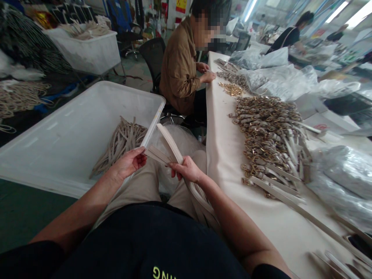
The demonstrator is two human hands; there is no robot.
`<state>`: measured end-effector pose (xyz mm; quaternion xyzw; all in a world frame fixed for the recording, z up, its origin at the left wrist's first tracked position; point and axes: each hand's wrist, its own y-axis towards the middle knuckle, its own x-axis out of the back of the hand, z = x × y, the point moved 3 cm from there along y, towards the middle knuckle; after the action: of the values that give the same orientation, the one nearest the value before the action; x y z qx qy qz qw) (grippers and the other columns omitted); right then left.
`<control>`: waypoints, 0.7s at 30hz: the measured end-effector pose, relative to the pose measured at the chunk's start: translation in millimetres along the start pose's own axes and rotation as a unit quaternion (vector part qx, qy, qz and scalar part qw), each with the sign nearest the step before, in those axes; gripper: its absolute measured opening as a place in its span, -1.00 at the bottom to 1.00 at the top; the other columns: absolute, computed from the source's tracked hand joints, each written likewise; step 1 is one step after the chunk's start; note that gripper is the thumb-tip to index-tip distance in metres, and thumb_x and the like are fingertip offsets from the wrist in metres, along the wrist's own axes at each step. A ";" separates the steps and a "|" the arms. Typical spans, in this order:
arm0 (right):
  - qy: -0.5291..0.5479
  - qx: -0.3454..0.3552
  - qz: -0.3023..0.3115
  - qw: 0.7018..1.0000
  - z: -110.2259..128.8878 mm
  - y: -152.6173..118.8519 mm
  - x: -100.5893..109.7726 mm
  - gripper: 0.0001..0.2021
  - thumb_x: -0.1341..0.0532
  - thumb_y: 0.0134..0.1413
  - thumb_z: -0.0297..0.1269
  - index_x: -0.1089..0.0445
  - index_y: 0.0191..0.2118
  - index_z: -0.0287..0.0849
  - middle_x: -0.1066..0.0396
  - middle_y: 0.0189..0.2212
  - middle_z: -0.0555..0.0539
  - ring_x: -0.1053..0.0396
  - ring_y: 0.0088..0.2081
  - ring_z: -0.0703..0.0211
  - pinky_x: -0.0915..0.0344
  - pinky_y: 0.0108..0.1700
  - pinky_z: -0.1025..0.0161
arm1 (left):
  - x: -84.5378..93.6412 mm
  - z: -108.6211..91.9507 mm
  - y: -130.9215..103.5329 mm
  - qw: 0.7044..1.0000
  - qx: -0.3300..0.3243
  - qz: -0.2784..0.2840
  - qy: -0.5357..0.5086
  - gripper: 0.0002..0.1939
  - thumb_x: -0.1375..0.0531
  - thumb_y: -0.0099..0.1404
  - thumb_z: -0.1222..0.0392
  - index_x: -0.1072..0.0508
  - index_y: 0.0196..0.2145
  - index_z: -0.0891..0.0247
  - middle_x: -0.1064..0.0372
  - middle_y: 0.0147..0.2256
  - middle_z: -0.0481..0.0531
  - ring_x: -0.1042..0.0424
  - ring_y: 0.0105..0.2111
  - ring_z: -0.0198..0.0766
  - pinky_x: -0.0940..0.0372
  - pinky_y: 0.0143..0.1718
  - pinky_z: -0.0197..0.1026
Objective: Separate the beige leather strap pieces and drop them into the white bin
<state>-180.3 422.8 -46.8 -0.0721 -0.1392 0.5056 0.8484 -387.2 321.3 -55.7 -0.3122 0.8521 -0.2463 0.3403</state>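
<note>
Above my lap, my right hand is closed around a bundle of long, flat beige straps. Their ends stick up past my thumb and their lengths hang down over my right thigh. With fingers pinched, my left hand grips the tip of a thinner strap that stretches across to my right hand. Whether that strip is one layer or two, I cannot tell. Just beyond my left hand, more loose straps lie in a large white plastic bin.
On my right, a cloth-covered table bears a heap of straps with metal buckles, small gold pieces and clear plastic bags. A co-worker in a brown jacket sits ahead at its edge. Another white bin stands farther left.
</note>
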 end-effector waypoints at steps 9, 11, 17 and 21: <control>-0.009 -0.026 -0.003 1.000 8.6 -3.1 -4.3 -0.60 -0.21 0.18 -0.14 -0.40 -0.62 -0.25 -0.24 -0.79 0.03 -0.11 -0.72 0.39 -0.10 -0.63 0.40 | 9.0 2.3 5.5 0.999 -0.034 0.017 0.037 -0.86 -0.37 0.15 0.45 -0.48 -0.47 0.36 -0.44 -0.59 -0.02 -0.45 -0.61 -0.32 -0.41 -0.54 -0.34; -0.013 -0.028 -0.001 1.000 8.9 -3.4 -5.7 -0.59 -0.22 0.18 -0.14 -0.41 -0.62 -0.25 -0.21 -0.80 0.04 -0.10 -0.72 0.39 -0.10 -0.62 0.40 | 9.8 5.7 6.4 0.998 -0.029 0.020 0.044 -0.85 -0.40 0.10 0.45 -0.49 -0.47 0.36 -0.45 -0.57 -0.01 -0.45 -0.61 -0.32 -0.42 -0.55 -0.34; -0.004 -0.037 0.003 0.999 5.0 -1.2 -9.8 -0.60 -0.24 0.19 -0.13 -0.39 -0.61 -0.25 -0.30 -0.75 0.01 -0.14 -0.72 0.39 -0.09 -0.63 0.40 | 1.0 33.7 1.8 0.996 -0.001 0.078 0.032 -0.83 -0.44 0.06 0.43 -0.53 -0.43 0.36 -0.47 -0.52 0.02 -0.44 -0.58 -0.33 -0.41 -0.51 -0.34; 0.015 -0.035 -0.011 0.999 -2.0 2.9 -14.2 -0.68 -0.23 0.17 -0.16 -0.43 -0.50 -0.28 -0.43 -0.62 -0.03 -0.20 -0.71 0.39 -0.14 -0.63 0.41 | -5.1 52.7 -2.8 0.995 0.015 0.098 0.013 -0.91 -0.39 0.16 0.38 -0.55 -0.44 0.36 -0.47 -0.52 0.03 -0.43 -0.56 -0.34 -0.41 -0.47 -0.34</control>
<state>-188.5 411.7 -51.7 -0.1081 -0.1448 0.4897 0.8530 -344.6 312.0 -85.8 -0.2188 0.8794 -0.2283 0.3559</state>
